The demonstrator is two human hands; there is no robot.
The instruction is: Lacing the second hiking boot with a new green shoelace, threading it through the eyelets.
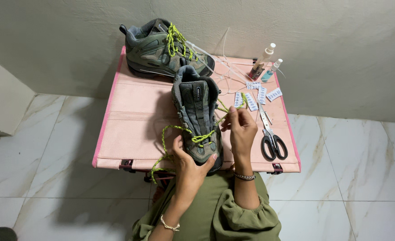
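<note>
Two hands work one shoe point(197, 118) on the pink table point(130, 129), its long axis pointing away from the person. The left hand point(186, 160) clasps the toe; the right hand point(241, 127), just right of it, pinches the yellow-green lace point(224, 108). Farther right lie small white packets point(256, 96), scissors point(271, 136) and two spray bottles point(265, 64). A second shoe point(161, 47) sits behind.

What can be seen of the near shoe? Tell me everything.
The near shoe is a grey-green hiking shoe with a padded collar and grey tongue. It stands upright on the pink table, toe toward the person. Its yellow-green lace is only partly threaded and trails off the table edge. The left hand grips the toe; the right hand pinches a lace end.
</note>
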